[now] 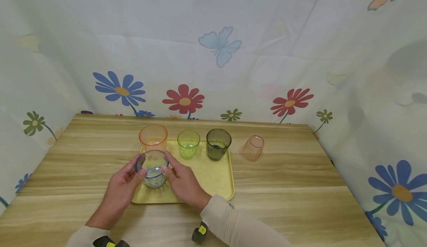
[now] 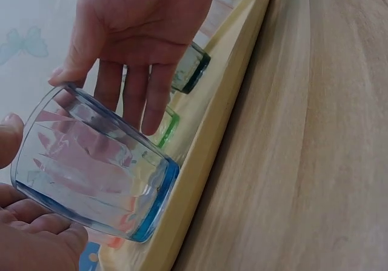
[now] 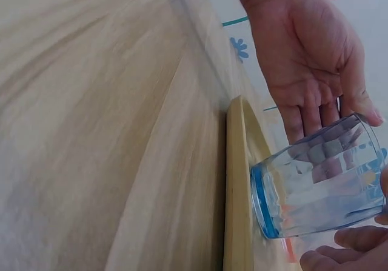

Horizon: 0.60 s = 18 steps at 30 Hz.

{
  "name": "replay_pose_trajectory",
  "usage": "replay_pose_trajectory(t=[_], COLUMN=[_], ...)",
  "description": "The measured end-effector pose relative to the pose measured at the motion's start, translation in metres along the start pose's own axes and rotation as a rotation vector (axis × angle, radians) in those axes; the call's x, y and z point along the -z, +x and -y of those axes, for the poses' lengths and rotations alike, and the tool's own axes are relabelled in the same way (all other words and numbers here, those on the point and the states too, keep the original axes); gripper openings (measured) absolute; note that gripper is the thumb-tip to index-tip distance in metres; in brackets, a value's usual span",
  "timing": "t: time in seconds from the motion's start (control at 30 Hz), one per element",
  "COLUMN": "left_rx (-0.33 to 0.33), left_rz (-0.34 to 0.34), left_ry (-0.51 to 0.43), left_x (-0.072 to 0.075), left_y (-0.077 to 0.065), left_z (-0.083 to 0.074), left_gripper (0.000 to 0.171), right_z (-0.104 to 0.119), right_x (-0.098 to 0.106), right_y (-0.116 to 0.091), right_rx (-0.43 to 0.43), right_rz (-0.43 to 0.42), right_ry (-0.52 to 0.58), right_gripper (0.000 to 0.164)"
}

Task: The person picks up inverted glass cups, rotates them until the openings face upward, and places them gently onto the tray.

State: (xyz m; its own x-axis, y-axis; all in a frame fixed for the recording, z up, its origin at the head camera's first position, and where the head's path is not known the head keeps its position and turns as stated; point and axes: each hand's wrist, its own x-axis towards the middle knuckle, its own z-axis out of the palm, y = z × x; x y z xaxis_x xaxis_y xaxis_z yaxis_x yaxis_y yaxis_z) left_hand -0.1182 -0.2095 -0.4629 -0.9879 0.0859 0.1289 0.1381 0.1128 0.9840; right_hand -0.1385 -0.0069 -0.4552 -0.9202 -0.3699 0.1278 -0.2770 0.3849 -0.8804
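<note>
Both hands hold a clear blue-tinted glass (image 1: 154,182) between them, upright, over the front left of a yellow tray (image 1: 210,178). My left hand (image 1: 121,188) grips the left side near the rim, thumb towards me. On the opposite side, my right hand (image 1: 185,182) holds it with the thumb also at the near side. The glass's thick blue base (image 2: 159,201) is close to the tray floor; I cannot tell whether it touches. Along the tray's back stand an orange glass (image 1: 152,135), a green glass (image 1: 188,147) and a dark grey glass (image 1: 218,148).
Right of the tray, a pink glass (image 1: 253,150) stands upside down on the wooden table (image 1: 283,198). A white flowered cloth (image 1: 166,54) hangs behind the table and at both sides.
</note>
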Motion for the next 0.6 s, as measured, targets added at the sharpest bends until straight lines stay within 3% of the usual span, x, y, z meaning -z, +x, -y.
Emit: replay_pose_trajectory(t=[0.27, 0.4, 0.6], left_rx=[0.037, 0.072, 0.174], left_rz=[0.018, 0.029, 0.075], left_ry=[0.090, 0.192, 0.359], left_x=[-0.001, 0.005, 0.019], left_y=[-0.001, -0.004, -0.011], left_z=[-0.002, -0.005, -0.004], left_gripper=[0.068, 0.074, 0.089], right_z=[-0.003, -0.004, -0.004], right_x=[0.005, 0.009, 0.020], right_y=[-0.002, -0.005, -0.011], right_rx=[0.055, 0.083, 0.124], right_rz=[0.060, 0.085, 0.113], right_ry=[-0.200, -0.293, -0.518], right_gripper=[0.062, 0.064, 0.065])
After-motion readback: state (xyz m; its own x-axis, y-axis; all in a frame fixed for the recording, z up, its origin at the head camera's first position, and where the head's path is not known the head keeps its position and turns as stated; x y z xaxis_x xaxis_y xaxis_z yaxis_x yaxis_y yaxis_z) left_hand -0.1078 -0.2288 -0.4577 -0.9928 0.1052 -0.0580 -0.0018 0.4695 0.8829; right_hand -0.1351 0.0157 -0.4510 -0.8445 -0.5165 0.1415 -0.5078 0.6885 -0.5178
